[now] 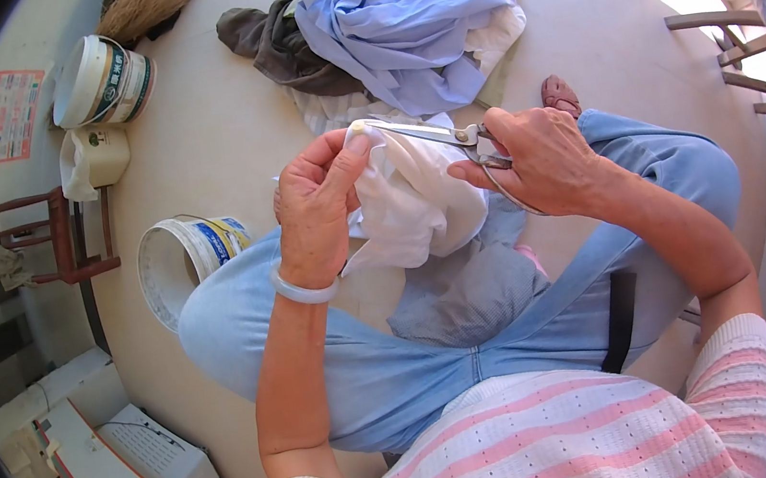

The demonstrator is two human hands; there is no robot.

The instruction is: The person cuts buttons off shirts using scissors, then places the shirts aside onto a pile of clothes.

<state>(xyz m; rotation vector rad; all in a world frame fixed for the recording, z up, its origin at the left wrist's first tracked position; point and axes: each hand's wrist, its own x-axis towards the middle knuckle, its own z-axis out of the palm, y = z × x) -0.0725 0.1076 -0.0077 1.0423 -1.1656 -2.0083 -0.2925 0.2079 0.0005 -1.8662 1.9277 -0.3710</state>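
Between my knees hangs a white cloth (417,201), its upper edge pinched by my left hand (318,189) between thumb and fingers. A small pale round bit, perhaps a button, shows at that pinch. My right hand (537,156) grips metal scissors (447,134) by the handles. Their blades point left, with the tips at the cloth edge by my left fingertips. Whether the blades are parted is hard to see. Below the white cloth, a grey-blue checked fabric (468,295) lies in my lap.
A heap of clothes, with a light blue shirt (403,24) and a dark garment (281,49), lies on the floor ahead. To the left stand a white bucket (170,277), another bucket (106,82) and a small wooden stool (64,237). A wooden chair (745,46) is at right.
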